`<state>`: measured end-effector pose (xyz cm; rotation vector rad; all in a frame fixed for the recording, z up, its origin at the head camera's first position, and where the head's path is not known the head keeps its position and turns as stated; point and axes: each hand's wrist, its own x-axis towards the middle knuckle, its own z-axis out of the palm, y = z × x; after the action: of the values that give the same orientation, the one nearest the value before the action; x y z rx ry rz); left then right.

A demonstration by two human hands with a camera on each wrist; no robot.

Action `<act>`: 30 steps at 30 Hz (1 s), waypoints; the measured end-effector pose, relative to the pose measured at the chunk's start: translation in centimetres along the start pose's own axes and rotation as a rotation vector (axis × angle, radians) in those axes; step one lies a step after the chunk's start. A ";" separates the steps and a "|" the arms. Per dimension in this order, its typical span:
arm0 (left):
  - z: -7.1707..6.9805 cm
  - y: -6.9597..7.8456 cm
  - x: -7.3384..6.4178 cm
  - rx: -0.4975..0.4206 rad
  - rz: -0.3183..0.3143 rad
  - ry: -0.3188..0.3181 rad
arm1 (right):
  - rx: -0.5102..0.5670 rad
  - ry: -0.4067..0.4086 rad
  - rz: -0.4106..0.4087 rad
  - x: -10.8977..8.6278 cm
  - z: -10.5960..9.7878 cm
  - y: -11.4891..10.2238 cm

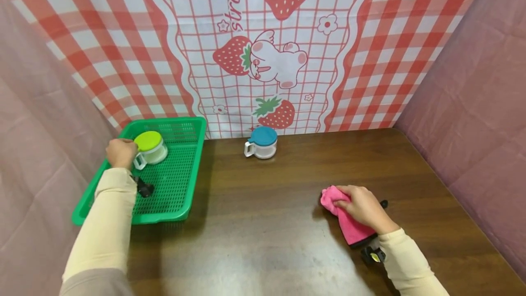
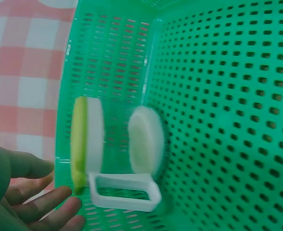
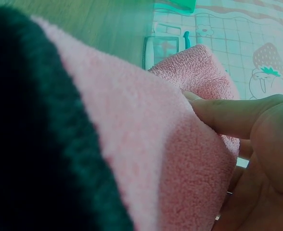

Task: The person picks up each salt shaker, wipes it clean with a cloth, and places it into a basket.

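Note:
In the head view, a clear jar with a lime-green lid [image 1: 148,141] and a white handle stands in the green basket [image 1: 193,172]. My left hand [image 1: 122,152] is beside the lid. The left wrist view shows the hand [image 2: 35,192] with thumb and fingers extended and parted at the lid's edge; whether a fingertip touches it I cannot tell. The jar's white handle [image 2: 124,204] points toward the hand's side. My right hand [image 1: 363,207] grips a bunched pink cloth [image 1: 355,231] with a dark edge, pinching its folds [image 3: 180,120] between thumb and fingers.
A second clear jar with a blue lid [image 1: 263,136] and white handle stands at the back of the wooden table [image 1: 255,223]. A red-checked strawberry cloth [image 1: 283,67] hangs behind the table. Pink drapes [image 1: 468,86] flank both sides.

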<state>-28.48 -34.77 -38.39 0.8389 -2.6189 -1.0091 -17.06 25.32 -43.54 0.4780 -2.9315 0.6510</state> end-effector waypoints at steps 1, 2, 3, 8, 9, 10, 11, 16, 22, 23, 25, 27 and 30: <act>-0.2 0.2 0.0 0.005 0.007 -0.001 | 0.000 0.000 -0.001 0.0 0.0 0.0; -0.3 0.4 0.0 0.012 0.013 0.002 | 0.001 -0.002 -0.001 0.0 0.0 0.0; -0.4 0.6 0.1 0.021 0.021 0.006 | 0.000 -0.003 -0.002 0.0 0.0 -0.1; -1.0 2.2 -0.1 0.038 0.066 0.022 | -0.005 0.002 -0.004 0.2 -0.2 -0.2; -1.0 2.5 -0.1 0.038 0.075 0.032 | -0.005 0.005 -0.003 0.2 -0.2 -0.2; -1.1 2.8 -0.2 0.037 0.082 0.038 | -0.003 0.005 -0.004 0.2 -0.2 -0.2; -1.2 3.1 -0.3 0.034 0.086 0.042 | -0.004 0.007 -0.003 0.2 -0.2 -0.2; -1.4 4.3 -0.6 0.022 0.118 0.034 | -0.001 0.000 -0.001 0.1 -0.1 -0.3; -1.5 6.0 -1.0 -0.059 0.117 -0.038 | -0.004 0.007 -0.009 0.1 -0.1 -0.2; -1.5 6.3 -1.1 -0.080 0.112 -0.049 | -0.004 0.010 -0.010 0.1 -0.1 -0.2; -1.5 6.7 -1.4 -0.118 0.103 -0.065 | -0.002 0.013 -0.015 0.1 -0.1 -0.2; -1.6 7.1 -1.7 -0.147 0.094 -0.082 | 0.001 0.015 -0.018 0.2 0.0 -0.2; -1.6 7.8 -2.2 -0.171 0.098 -0.106 | 0.002 0.013 -0.020 0.2 -0.1 -0.2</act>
<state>-29.48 -29.68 -31.99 0.6284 -2.5841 -1.2596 -17.20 25.14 -43.39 0.5002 -2.9104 0.6520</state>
